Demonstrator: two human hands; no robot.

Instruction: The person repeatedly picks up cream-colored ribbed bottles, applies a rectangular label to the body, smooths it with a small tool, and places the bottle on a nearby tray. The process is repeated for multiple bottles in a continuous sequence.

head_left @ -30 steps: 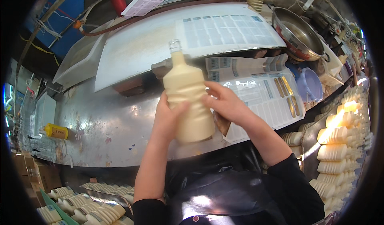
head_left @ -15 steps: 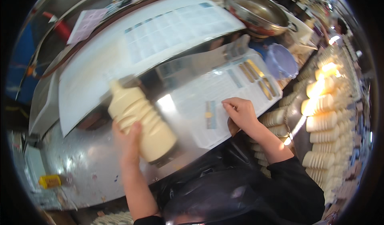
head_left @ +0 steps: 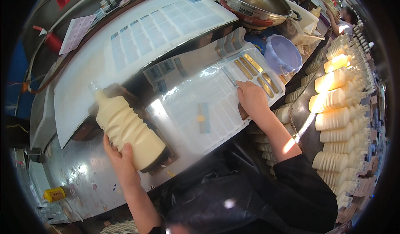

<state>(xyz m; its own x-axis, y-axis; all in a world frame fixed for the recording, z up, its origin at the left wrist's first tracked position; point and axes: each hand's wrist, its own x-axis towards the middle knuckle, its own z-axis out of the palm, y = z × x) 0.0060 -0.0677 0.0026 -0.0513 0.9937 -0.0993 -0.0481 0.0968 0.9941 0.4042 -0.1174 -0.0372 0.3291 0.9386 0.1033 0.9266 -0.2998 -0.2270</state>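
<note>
A cream plastic-looking bottle (head_left: 131,128) with a ribbed, wavy body lies tilted, its neck toward the upper left and its dark base toward me. My left hand (head_left: 123,161) grips its lower side, thumb on top. To the right is a sheet of labels (head_left: 179,105) with clear, blue and gold pieces. Over that sheet my right hand (head_left: 254,98) has its fingers drawn together, fingertips by a narrow strip label (head_left: 229,75). Whether they pinch anything is hidden. A small blue label with a gold spot (head_left: 203,117) lies on the sheet nearer me.
Behind is a slanted white board (head_left: 87,80) carrying another label sheet. A large metal pan (head_left: 250,3) and a lilac bucket (head_left: 283,53) stand at the far right. Rows of cream bottles (head_left: 333,123) fill the right side. A yellow bottle (head_left: 54,194) lies at left; another person (head_left: 346,23) is far right.
My right hand has come down to the strip label on the sheet. The bottle in my left hand appears further left and lower in view, and the view itself has shifted.
</note>
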